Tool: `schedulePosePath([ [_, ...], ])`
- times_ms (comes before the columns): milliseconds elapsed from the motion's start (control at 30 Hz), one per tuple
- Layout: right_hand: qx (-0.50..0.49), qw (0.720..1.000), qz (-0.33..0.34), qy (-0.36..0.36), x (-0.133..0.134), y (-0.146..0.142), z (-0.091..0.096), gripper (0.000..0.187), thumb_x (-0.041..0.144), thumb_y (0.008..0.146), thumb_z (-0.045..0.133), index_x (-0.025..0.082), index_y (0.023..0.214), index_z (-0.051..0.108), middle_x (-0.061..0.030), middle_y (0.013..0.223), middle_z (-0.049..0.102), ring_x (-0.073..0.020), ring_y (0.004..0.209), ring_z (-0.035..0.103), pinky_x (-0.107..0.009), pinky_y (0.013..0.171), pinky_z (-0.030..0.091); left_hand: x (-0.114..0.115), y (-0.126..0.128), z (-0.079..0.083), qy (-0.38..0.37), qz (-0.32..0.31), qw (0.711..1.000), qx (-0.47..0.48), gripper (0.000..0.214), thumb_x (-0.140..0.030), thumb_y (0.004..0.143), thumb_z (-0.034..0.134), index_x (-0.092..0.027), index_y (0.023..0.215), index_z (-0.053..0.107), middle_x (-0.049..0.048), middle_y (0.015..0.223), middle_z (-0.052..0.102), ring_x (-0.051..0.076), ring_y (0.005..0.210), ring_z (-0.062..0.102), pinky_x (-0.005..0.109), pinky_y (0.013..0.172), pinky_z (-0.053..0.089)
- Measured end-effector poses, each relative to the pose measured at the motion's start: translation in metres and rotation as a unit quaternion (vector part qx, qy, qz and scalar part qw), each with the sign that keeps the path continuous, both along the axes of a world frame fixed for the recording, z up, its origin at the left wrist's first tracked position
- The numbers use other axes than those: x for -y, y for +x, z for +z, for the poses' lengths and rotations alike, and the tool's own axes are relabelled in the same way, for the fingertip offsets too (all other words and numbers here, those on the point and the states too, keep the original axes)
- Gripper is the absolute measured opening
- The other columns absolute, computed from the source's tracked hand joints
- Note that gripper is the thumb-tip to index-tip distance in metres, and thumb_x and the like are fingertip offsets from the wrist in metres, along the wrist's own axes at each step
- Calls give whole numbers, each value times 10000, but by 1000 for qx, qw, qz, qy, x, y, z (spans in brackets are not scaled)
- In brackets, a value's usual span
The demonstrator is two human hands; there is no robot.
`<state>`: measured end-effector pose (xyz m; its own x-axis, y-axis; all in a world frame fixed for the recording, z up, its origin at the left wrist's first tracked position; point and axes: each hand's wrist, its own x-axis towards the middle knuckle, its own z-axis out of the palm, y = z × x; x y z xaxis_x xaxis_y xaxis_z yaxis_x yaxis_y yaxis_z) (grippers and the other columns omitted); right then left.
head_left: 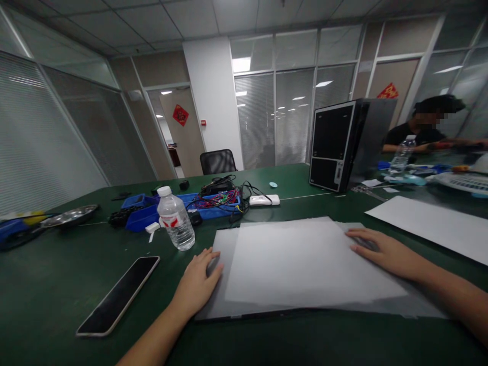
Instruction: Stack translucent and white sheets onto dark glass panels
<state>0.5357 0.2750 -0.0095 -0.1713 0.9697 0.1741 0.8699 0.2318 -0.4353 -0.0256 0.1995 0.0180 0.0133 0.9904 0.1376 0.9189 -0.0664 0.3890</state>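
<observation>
A translucent white sheet [305,264] lies over a wider pale panel [217,303] with a thin dark edge, flat on the green table in front of me. On the panel's left margin rests my left hand [198,279], thumb apart from the fingers. My right hand [385,251] lies over the right side, its fingers stretched out at the sheet's right edge and its thumb apart. Neither hand is closed round anything. How many layers lie under the top sheet I cannot tell.
A water bottle [175,218] and a phone [120,295] are to the left. Behind them, blue bins [213,211] hold wires. At the back right stands a computer tower [331,145]; another white sheet [434,223] lies at right. A person [415,132] sits farther off.
</observation>
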Motion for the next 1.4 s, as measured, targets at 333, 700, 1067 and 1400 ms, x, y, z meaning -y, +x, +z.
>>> schedulePosePath([
  [333, 7, 998, 63, 20, 24, -60, 14, 691, 739, 980, 531, 337, 1532, 631, -44, 1733, 400, -352, 1540, 463, -596, 1300, 345, -1, -2, -6, 26, -3, 1000, 9, 663, -580, 892, 604, -146, 1380, 722, 209, 1606, 572, 368, 1548, 486, 586, 1324, 284],
  [700, -19, 997, 68, 11, 13, -29, 7, 581, 740, 962, 554, 354, 1334, 779, -22, 1540, 638, -347, 1495, 521, -606, 1290, 372, -2, -3, 1, 13, 11, 1000, 24, 670, -545, 879, 574, -157, 1405, 723, 159, 1605, 577, 376, 1546, 480, 602, 1312, 315],
  [1067, -45, 997, 57, 6, 10, -32, 7, 672, 764, 956, 562, 355, 1476, 683, -30, 1666, 499, -348, 1559, 435, -603, 1317, 301, -8, -6, -4, 31, 32, 997, 58, 555, -490, 886, 554, -207, 1307, 779, 108, 1537, 649, 303, 1488, 567, 508, 1298, 374],
  [1400, -24, 1000, 12, -15, 1, -24, 4, 713, 782, 915, 585, 327, 1450, 708, -51, 1649, 526, -363, 1493, 523, -589, 1274, 388, -7, -6, 1, 12, 37, 997, 63, 588, -560, 894, 506, -213, 1246, 825, 104, 1534, 653, 340, 1488, 562, 538, 1281, 392],
])
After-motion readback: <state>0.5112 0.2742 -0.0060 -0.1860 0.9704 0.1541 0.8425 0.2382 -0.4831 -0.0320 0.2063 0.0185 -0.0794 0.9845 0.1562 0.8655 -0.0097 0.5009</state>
